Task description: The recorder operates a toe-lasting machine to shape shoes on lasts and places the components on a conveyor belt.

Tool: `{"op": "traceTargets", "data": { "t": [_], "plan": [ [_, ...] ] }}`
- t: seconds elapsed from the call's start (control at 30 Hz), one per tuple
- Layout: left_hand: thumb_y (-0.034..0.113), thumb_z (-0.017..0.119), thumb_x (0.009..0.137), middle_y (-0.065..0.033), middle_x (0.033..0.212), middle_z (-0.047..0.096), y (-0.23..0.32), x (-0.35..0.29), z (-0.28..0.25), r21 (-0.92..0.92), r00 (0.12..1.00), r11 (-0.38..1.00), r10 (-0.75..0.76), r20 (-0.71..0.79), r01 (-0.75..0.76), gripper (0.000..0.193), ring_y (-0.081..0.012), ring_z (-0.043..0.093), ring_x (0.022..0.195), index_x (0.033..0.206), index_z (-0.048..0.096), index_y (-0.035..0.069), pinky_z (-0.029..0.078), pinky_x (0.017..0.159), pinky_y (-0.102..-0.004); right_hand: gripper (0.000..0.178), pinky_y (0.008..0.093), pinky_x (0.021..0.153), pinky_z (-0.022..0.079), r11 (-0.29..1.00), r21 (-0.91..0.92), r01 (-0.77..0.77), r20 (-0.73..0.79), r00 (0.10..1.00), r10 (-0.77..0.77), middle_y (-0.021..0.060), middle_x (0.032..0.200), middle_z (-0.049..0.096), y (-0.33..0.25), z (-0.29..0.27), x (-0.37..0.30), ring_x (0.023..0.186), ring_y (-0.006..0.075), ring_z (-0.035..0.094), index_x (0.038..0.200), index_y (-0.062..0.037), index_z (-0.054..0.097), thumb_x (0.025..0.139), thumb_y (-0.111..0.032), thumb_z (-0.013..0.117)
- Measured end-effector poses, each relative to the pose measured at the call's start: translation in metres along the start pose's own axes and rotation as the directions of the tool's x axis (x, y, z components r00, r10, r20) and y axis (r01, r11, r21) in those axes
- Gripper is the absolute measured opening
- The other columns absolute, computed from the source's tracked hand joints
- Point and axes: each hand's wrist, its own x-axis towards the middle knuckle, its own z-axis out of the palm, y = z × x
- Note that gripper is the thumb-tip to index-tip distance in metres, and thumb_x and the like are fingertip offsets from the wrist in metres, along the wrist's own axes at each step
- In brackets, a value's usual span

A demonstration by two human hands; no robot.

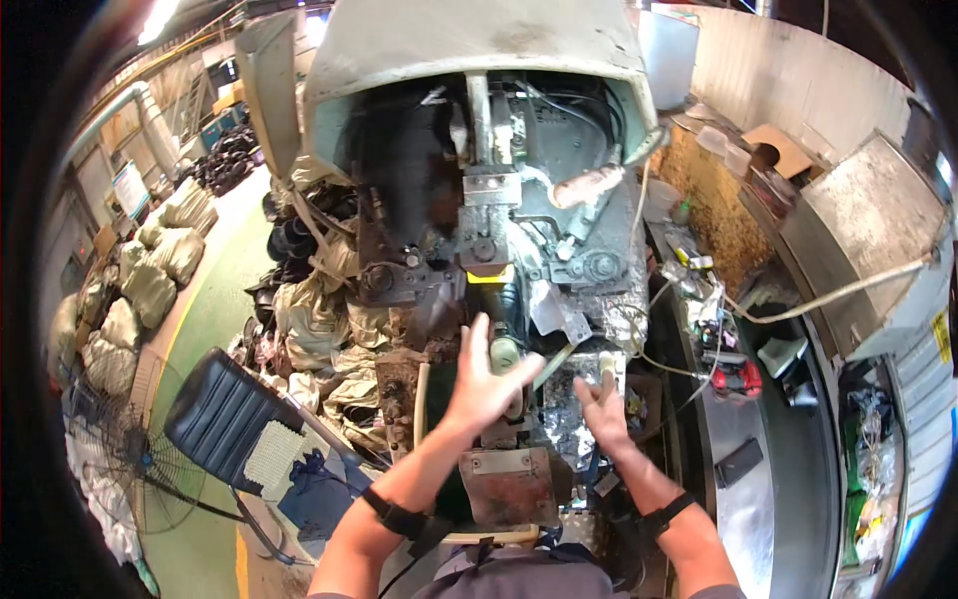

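Note:
In front of me stands a large grimy machine point(491, 190) with a pale, domed hood and dark metal plates under it. My left hand point(477, 387) reaches over its lower middle, fingers stretched upward and thumb spread to the right. Just beyond that hand sits a rounded pale green part point(506, 351), below a yellow-edged dark block point(490, 278); whether the hand touches the green part I cannot tell. My right hand point(605, 411) hovers beside a shiny, stained metal surface point(571, 419), thumb and fingers apart. Nothing shows in either hand.
A reddish-brown worn plate point(507, 486) lies nearest my body. To the left are a black padded chair point(235, 419), a wire fan point(145, 459) and several filled sacks point(324, 319). On the right, a metal bench point(740, 499) holds a dark flat object point(738, 461) and a red item point(736, 377).

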Motion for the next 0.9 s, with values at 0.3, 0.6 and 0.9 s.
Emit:
{"op": "traceTargets", "data": {
  "t": [0.3,0.6,0.9],
  "plan": [
    [0.015,0.077,0.069,-0.0397,0.151,0.022,-0.013,-0.005,0.027,0.301,0.92,0.928,0.302,-0.252,-0.222,0.095,-0.0528,0.023,0.142,0.15,0.028,0.003,0.022,0.118,-0.0516,0.062,0.031,0.065,0.051,0.955,0.091,0.281,-0.062,0.959,-0.276,0.0131,0.081,0.072,0.004,0.002,-0.003,0.069,0.0149,0.063,0.139,0.0097,0.041,0.089,-0.012,0.07],
    [0.011,0.076,0.07,-0.0412,0.151,0.021,-0.015,-0.008,0.032,0.303,0.891,0.919,0.342,-0.298,-0.251,0.095,-0.0547,0.023,0.141,0.151,0.026,0.005,0.022,0.118,-0.0527,0.08,0.0242,0.064,0.05,0.948,0.088,0.306,-0.022,0.952,-0.305,0.011,0.08,0.067,0.025,0.001,0.01,0.068,0.012,0.062,0.149,0.0152,0.016,0.088,-0.001,0.065],
    [0.011,0.077,0.07,-0.0415,0.15,0.023,-0.015,-0.011,0.031,0.281,0.887,0.922,0.348,-0.305,-0.265,0.095,-0.0551,0.023,0.141,0.15,0.027,0.004,0.022,0.118,-0.0532,0.083,0.0273,0.06,0.054,0.953,0.204,0.225,0.022,0.972,-0.234,0.0113,0.078,0.066,0.034,-0.001,0.017,0.068,0.0138,0.063,0.153,0.0065,0.015,0.086,-0.001,0.064]
  ]
}}
